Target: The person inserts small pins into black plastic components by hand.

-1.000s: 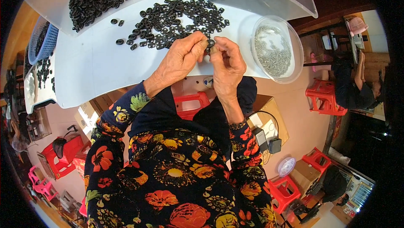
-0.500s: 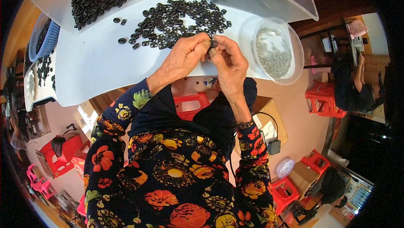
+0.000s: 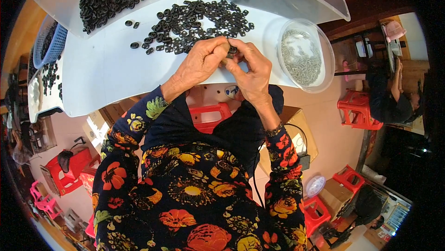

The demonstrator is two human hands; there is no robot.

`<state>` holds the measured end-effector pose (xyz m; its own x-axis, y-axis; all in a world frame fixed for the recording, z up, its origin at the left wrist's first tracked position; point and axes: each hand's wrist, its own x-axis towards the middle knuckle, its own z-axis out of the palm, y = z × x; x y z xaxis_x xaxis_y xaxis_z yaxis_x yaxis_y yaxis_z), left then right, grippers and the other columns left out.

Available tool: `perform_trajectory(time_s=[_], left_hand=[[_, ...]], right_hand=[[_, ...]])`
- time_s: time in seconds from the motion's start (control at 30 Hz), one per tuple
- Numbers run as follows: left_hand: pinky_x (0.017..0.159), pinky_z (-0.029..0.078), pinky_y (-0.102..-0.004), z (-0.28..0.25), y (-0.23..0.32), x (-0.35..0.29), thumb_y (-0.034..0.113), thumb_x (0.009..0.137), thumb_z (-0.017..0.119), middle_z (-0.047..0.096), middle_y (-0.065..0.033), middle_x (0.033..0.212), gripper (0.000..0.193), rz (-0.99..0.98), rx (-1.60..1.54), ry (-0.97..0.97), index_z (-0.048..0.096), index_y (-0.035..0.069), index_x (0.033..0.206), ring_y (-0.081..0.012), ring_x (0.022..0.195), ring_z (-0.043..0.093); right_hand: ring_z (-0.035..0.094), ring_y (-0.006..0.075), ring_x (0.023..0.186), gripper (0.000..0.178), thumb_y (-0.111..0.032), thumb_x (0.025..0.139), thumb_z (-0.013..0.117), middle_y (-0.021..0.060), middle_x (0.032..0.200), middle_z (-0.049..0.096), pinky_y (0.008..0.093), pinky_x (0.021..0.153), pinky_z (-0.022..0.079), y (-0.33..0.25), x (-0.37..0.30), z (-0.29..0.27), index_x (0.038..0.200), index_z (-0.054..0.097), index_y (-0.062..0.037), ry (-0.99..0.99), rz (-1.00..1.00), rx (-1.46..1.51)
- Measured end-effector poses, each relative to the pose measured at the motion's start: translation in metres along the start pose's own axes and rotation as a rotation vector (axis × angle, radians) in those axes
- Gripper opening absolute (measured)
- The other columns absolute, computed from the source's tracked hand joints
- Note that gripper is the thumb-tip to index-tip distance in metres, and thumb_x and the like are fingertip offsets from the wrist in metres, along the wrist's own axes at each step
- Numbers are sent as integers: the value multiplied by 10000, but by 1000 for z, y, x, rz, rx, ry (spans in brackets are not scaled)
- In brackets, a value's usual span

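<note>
Just above the near edge of the white table [image 3: 106, 82], my left hand [image 3: 201, 61] and my right hand [image 3: 254, 72] meet at the fingertips. Pinched between them is a small black plastic cord lock [image 3: 232, 50], partly covered by the fingers. Both hands are closed on it. Right beyond the fingers lies a loose pile of small black plastic pieces [image 3: 174, 31], some oval with two holes. To the right of my right hand stands a round clear tub [image 3: 328, 61] holding many tiny silvery pieces [image 3: 301, 68], which look like springs.
Clear bins at the back hold more black pieces [image 3: 113, 0]. A blue basket [image 3: 54, 42] stands on the left. Under the table's edge are a red stool [image 3: 208, 115] and a cardboard box [image 3: 289, 116]. Another person [image 3: 394, 98] sits at far right.
My right hand has turned slightly, its thumb shifting left and down. The cord lock has moved a little lower and left between the fingers. My left hand stays nearly in place.
</note>
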<state>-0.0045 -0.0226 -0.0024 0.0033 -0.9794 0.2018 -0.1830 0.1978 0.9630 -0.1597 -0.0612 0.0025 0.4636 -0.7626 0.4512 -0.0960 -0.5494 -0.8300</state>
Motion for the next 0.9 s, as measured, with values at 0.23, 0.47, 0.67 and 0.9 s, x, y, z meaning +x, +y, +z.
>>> perform_trajectory(time_s=[0.23, 0.47, 0.67, 0.9], left_hand=[[546, 397, -275, 3, 2, 0, 200, 951, 425, 489, -35, 631, 246, -23, -30, 26, 508, 7, 824, -107, 585, 445], [576, 423, -259, 6, 8, 1, 183, 945, 438, 522, -22, 644, 226, -72, -35, 79, 518, 10, 824, -94, 614, 503], [569, 411, -264, 2, 6, 1, 185, 924, 437, 519, -29, 655, 225, -91, -16, 33, 501, 8, 800, -99, 618, 488], [555, 397, -276, -1, 2, 2, 172, 911, 407, 514, -39, 658, 227, -36, 5, -13, 483, -2, 788, -111, 607, 469]], right_hand=[[536, 60, 736, 328, 15, 832, 614, -3, 833, 583, 222, 675, 478, -1, -2, 1, 1154, 570, -33, 96, 137, 246], [515, 33, 744, 302, 29, 833, 604, -30, 830, 571, 180, 662, 445, -1, -2, 3, 1124, 583, -47, 161, 238, 273], [513, 31, 738, 285, 28, 831, 608, -37, 827, 571, 179, 663, 443, -4, -2, 4, 1106, 595, -47, 156, 261, 274], [523, 37, 758, 267, 30, 831, 604, -37, 841, 566, 190, 662, 446, 1, -3, 2, 1085, 623, -46, 125, 233, 325]])
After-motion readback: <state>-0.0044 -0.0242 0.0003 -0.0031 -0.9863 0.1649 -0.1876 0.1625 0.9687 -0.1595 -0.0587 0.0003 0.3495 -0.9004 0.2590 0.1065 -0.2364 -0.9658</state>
